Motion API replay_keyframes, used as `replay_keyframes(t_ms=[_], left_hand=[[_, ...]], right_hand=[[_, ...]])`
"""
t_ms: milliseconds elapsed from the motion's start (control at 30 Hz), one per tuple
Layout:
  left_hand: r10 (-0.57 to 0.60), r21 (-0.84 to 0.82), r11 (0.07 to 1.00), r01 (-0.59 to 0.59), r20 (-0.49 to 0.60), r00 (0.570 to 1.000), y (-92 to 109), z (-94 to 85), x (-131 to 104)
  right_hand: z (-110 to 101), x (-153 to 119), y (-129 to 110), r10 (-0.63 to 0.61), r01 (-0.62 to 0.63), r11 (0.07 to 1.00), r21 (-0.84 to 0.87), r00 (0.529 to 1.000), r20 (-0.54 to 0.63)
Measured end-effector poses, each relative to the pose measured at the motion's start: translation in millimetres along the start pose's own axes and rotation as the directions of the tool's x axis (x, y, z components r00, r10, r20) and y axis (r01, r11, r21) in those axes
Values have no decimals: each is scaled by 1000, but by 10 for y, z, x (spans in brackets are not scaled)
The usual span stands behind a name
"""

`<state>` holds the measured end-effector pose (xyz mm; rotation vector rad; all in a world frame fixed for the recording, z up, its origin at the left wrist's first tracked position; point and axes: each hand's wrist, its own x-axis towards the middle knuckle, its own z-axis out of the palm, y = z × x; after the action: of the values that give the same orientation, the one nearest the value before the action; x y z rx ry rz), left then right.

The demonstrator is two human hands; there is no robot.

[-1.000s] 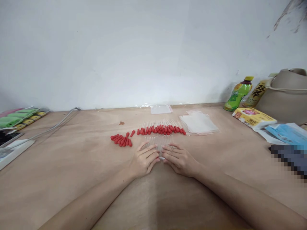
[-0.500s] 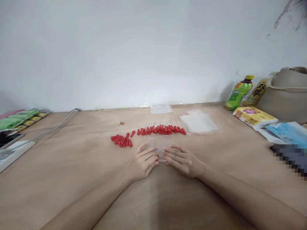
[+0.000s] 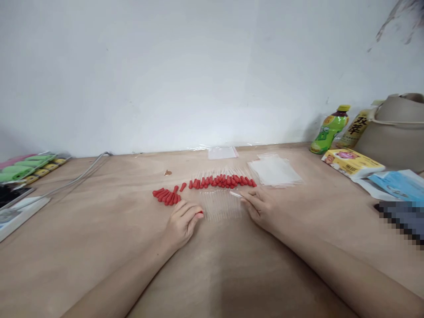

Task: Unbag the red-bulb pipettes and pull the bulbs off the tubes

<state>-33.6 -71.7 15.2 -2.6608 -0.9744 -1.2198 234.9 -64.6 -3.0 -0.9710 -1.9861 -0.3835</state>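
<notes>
In my left hand (image 3: 182, 221), the grip is pinched closed around a small red bulb (image 3: 200, 213), of which only a bit shows at the fingertips. In my right hand (image 3: 263, 207), the grip is pressed together on a thin clear tube (image 3: 236, 194), its end poking out toward the middle. Between the hands lies a row of clear tubes (image 3: 221, 206), side by side. Just beyond it I see a line of red-ended droppers (image 3: 225, 181), clear stems pointing toward the wall; loose red bulbs (image 3: 167, 195) are heaped to the left. Of the containers, a stack of clear plastic bags (image 3: 276, 171) lies flat at right behind, near a single flat bag (image 3: 221, 153). Farther right stand a green bottle (image 3: 329, 132) with a yellow cap and a yellow-labelled bottle (image 3: 355, 129), beside a beige bag (image 3: 394, 132); I cannot tell what that bag holds. In front are a yellow packet (image 3: 353, 162) and a blue packet (image 3: 394, 183). At far left, clear wrapping holds green, pink and yellow rolls (image 3: 28, 167), near a grey cable (image 3: 79, 176). The worktop (image 3: 115, 229) is light brown and wood-like, meeting a pale, scuffed wall (image 3: 165, 79).
</notes>
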Motion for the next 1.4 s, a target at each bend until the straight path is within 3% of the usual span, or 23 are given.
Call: replay_keyframes(t_ms=[100,167,200,267,333,400,533,633,800,1067,1400], left_hand=[[-117,-67,991,114,-31,993,-65,-31,85],[-300,-110,949,295,-38,953,-122,-93,182],[-413,-155,900,406,-15,910,-158,-143,236],[-623,-280,735,618,81,778,-244,-281,339],[-741,-379,567,731,152,654,-347,-455,418],[-785,-366,547,752,88,614,-463,-632,458],[-748,-145,662,735,-61,661,-691,-865,424],[-720,-15,694,720,-37,693,-809,-899,360],[-755,168,655,737,116,645,-882,-828,297],[-790,295,612,734,185,585,-885,-766,272],[-754,289,650,703,128,644,-895,-854,295]], right_hand=[[37,-4,22,172,-165,972,-169,985,29],[39,-6,26,220,-194,947,-257,972,78],[38,-8,29,243,-204,937,-283,964,109],[40,-10,33,284,-224,925,-306,944,169],[50,-10,27,318,-248,921,-302,924,211],[62,-9,6,335,-264,921,-285,912,237],[71,3,-66,336,-272,929,-250,904,266],[60,18,-113,338,-272,931,-245,897,287],[30,43,-152,342,-277,933,-232,882,323],[23,48,-155,331,-271,939,-214,881,338],[37,34,-139,316,-275,945,-175,903,290]])
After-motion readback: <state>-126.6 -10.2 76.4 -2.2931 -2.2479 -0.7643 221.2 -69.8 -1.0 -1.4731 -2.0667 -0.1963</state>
